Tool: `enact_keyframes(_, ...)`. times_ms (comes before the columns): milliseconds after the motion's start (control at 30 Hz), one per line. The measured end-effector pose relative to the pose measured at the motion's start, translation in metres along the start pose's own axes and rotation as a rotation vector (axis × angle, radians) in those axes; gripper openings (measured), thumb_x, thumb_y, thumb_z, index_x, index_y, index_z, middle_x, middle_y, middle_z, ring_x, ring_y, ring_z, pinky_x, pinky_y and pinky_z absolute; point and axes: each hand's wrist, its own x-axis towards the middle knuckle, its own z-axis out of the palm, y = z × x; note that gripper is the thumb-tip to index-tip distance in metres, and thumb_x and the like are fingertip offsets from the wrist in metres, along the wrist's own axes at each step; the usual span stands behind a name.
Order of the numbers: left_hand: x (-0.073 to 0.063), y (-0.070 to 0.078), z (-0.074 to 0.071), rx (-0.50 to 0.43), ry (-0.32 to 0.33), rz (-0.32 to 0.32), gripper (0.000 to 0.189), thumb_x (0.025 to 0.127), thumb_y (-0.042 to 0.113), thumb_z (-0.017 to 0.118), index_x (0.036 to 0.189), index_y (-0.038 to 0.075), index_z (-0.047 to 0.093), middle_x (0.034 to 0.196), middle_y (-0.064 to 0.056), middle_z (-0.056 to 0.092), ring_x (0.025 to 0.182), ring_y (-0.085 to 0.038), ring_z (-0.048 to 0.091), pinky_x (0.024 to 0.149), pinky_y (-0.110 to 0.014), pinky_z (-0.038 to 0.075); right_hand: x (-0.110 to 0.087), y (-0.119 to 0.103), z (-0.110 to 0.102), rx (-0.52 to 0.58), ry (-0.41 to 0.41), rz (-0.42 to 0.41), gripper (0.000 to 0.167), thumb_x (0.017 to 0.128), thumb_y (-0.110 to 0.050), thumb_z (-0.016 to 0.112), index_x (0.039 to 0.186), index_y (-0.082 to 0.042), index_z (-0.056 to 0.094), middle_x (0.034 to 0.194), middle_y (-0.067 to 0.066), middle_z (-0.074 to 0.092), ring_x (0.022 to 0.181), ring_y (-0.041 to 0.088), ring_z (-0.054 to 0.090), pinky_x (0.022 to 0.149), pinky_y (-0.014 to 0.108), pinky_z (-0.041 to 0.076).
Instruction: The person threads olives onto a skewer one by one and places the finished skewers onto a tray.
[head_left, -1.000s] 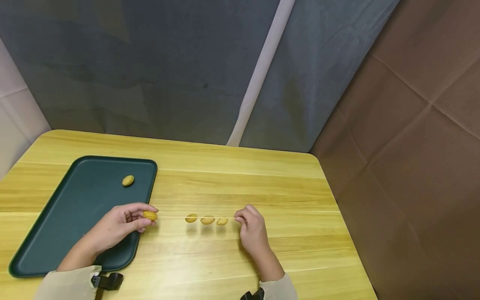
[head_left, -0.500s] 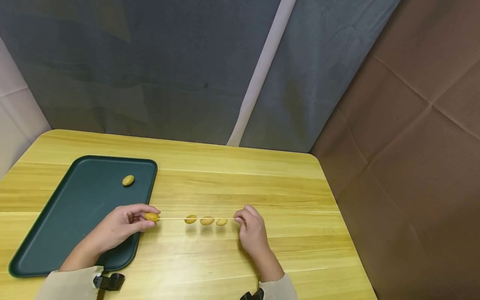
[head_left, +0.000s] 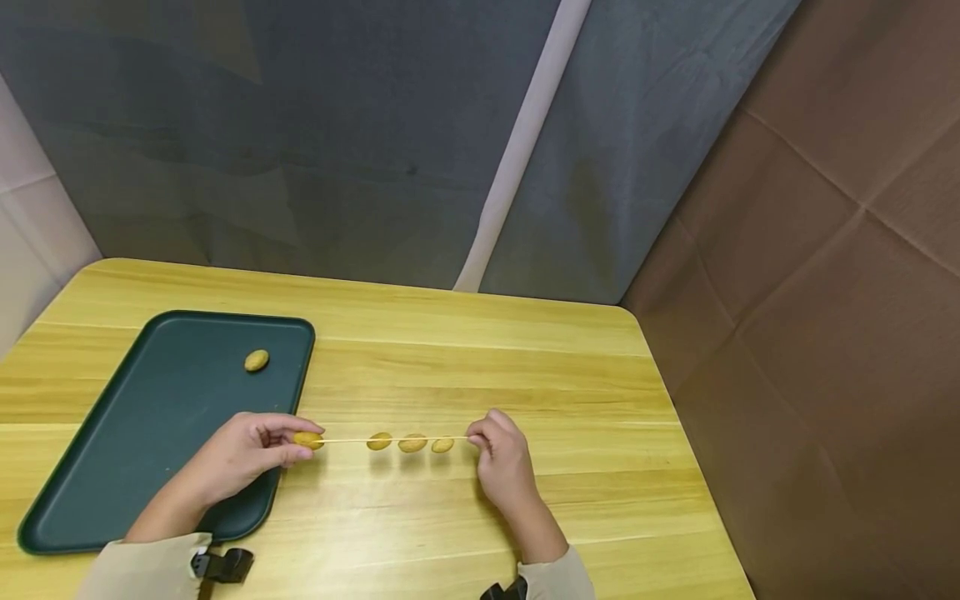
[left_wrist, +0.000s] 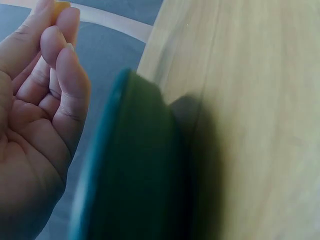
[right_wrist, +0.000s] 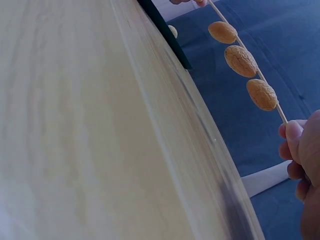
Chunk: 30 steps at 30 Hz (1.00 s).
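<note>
My right hand (head_left: 507, 462) pinches one end of a thin wooden skewer (head_left: 345, 440), held level above the table. Threaded along it are three yellow-brown, wrinkled oval fruits: one near the right fingers (right_wrist: 261, 94), a middle one (right_wrist: 241, 61) and a far one (right_wrist: 222, 32). At the skewer's other end, my left hand (head_left: 240, 454) pinches a similar oval fruit (head_left: 308, 440) between thumb and fingers, with the skewer's tip right at it. A bare stretch of skewer separates this fruit from the three. In the left wrist view only a sliver of it shows behind the fingers.
A dark green tray (head_left: 180, 375) lies on the left of the wooden table (head_left: 525, 367), partly under my left hand. One more oval fruit (head_left: 257, 360) rests in it near the far right corner. Grey and brown cloth hangs around the table.
My left hand has moved slightly right and toward me with its fruit, narrowing the bare stretch of skewer. The skewer's left side has dipped a little. My right hand has hardly moved.
</note>
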Motion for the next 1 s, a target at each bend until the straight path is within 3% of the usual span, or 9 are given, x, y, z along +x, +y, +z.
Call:
enact_keyframes(467, 0.003, 0.003, 0.004, 0.043, 0.025, -0.004, 0.025, 0.087, 0.008, 0.079, 0.110, -0.001, 0.076, 0.077, 0.004, 0.070, 0.058, -0.012, 0.056, 0.050, -0.025, 0.045, 0.000, -0.003, -0.002, -0.024, -0.022, -0.006, 0.013, 0.077, -0.004, 0.079, 0.078, -0.008, 0.067, 0.073, -0.002, 0.052, 0.068, 0.008, 0.050, 0.062, 0.018, 0.047)
enact_keyframes(867, 0.002, 0.008, 0.010, 0.084, 0.092, 0.178, 0.023, 0.082, 0.007, 0.083, 0.105, 0.007, 0.080, 0.091, 0.008, 0.068, 0.064, -0.009, 0.054, 0.055, -0.024, 0.047, 0.001, -0.004, -0.002, -0.033, -0.017, -0.002, 0.013, 0.077, -0.004, 0.079, 0.078, -0.008, 0.066, 0.072, -0.002, 0.051, 0.067, 0.008, 0.049, 0.062, 0.019, 0.048)
enact_keyframes(1000, 0.002, 0.011, 0.011, 0.167, 0.111, 0.216, 0.022, 0.079, 0.008, 0.086, 0.101, 0.010, 0.082, 0.093, 0.011, 0.064, 0.067, -0.005, 0.053, 0.056, -0.022, 0.047, 0.000, -0.004, -0.001, -0.044, -0.016, -0.010, 0.013, 0.077, -0.005, 0.079, 0.078, -0.008, 0.066, 0.072, -0.002, 0.051, 0.068, 0.008, 0.050, 0.062, 0.019, 0.048)
